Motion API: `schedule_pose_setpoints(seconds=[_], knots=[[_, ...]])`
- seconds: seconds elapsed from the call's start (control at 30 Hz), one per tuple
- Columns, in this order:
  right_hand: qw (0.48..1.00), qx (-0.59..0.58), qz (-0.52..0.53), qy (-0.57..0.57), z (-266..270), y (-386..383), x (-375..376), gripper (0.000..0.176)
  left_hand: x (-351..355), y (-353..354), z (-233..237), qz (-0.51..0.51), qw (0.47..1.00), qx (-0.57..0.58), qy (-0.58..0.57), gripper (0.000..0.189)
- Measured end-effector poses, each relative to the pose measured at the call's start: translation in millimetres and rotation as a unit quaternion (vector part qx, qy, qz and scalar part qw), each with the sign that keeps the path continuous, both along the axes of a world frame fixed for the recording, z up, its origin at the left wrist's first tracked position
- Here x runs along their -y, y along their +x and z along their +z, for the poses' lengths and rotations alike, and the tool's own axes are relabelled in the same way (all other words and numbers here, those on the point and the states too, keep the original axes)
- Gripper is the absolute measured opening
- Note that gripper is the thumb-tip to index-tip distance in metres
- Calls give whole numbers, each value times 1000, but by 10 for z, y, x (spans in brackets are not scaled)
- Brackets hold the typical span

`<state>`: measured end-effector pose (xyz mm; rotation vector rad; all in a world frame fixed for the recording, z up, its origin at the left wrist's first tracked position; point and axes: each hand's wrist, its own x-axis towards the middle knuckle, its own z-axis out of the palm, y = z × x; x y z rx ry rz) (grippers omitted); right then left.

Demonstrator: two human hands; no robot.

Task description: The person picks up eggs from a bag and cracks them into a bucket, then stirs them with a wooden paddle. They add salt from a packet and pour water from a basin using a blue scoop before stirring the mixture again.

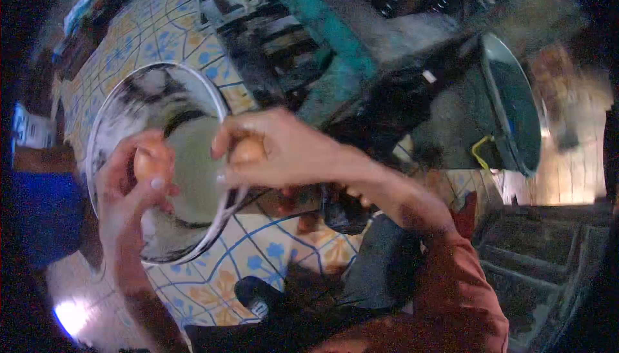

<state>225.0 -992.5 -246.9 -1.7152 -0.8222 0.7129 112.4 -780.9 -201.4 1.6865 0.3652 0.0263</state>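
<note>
A large round metal pot (222, 95) stands on the patterned floor, with a pale yellowish layer (196, 159) in its bottom. Over its left side my left hand (129, 188) is closed around a brown egg (151, 161). My right hand (284, 143) reaches in from the right above the pot's rim, fingers curled round a second brown egg (248, 151). The two hands are apart, and both are a little blurred.
Blue-and-orange patterned tiles (264, 250) surround the pot. A dark green machine-like frame (322, 37) stands beyond it. Farther right is a big tilted basin (516, 108) with a yellow handle-like piece (478, 153). A blue box-like object (48, 214) is at the left.
</note>
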Motion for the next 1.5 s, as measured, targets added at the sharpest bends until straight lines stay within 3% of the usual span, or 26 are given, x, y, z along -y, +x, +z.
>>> schedule_pose_setpoints(seconds=[0.07, 0.13, 0.2, 0.27, 0.33, 0.43, 0.53, 0.57, 0.63, 0.7, 0.77, 0.87, 0.93, 1.0, 1.07, 1.17, 1.23, 1.27, 1.3, 1.4, 1.43, 1.5], knots=[[996, -33, 85, -9, -190, -81, 464, 26, 297, 15, 105, -60, 998, -20, -24, 58], [987, 58, 142, -50, -498, -59, 971, 26, 693, 117, 12, -147, 986, -8, -72, 57], [992, -9, -4, -123, -524, -182, 1545, 35, 1216, 215, -23, -230, 970, -63, -52, 51], [964, -98, -232, -83, -956, -241, 2167, 36, 1669, 361, -296, -284, 956, -65, -30, 41], [884, 47, -449, -119, -1440, -151, 2651, 47, 2082, 558, -742, -305, 952, -17, -29, 37], [792, 82, -569, -205, -1556, 26, 3053, 62, 2638, 806, -1193, -276, 942, -117, -154, 33], [814, 155, -462, -317, -1490, 181, 3209, 77, 3014, 1005, -1217, -246, 953, -53, -168, 32], [858, 193, -392, -269, -1555, 227, 3303, 77, 3077, 1087, -1182, -230, 954, -39, -186, 31], [860, 319, -341, -208, -2175, 377, 3428, 65, 3231, 1336, -1075, -219, 960, 0, -172, 35], [853, 354, -312, -225, -2344, 429, 3352, 54, 3410, 1616, -1059, -227, 963, 13, -143, 40], [840, 298, -312, -328, -2131, 313, 3206, 45, 3599, 1898, -1374, -262, 959, 39, -95, 45], [830, 216, -322, -401, -2154, 109, 3203, 40, 3680, 2062, -2162, -295, 939, -45, 172, 52], [828, 180, -346, -402, -2054, -35, 3262, 41, 3674, 1967, -2586, -276, 882, -10, 383, 55], [824, 153, -387, -385, -2027, -169, 3378, 38, 3670, 1855, -2744, -302, 826, -63, 472, 57], [826, 124, -349, -425, -2040, -218, 3537, 48, 3657, 1809, -2267, -364, 793, -199, 447, 56], [802, 111, -329, -485, -2056, -294, 3694, 52, 3691, 1830, -2188, -408, 735, -259, 476, 61], [783, 123, -320, -519, -2069, -347, 3742, 51, 3582, 1821, -2743, -328, 796, -103, 498, 65], [773, 129, -313, -536, -2074, -371, 3760, 51, 3526, 1807, -2795, -320, 810, -62, 487, 68], [801, 101, -312, -501, -2011, -372, 3790, 46, 3470, 1794, -2846, -311, 822, -20, 477, 71], [791, 198, -342, -468, -2013, -382, 3780, 41, 3318, 1786, -2334, -380, 835, -12, 399, 77], [836, 108, -349, -409, -1947, -353, 3773, 39, 3296, 1798, -2205, -396, 840, -14, 371, 77], [841, 115, -361, -386, -1863, -337, 3681, 40, 3292, 1819, -1862, -420, 835, -35, 353, 70]])
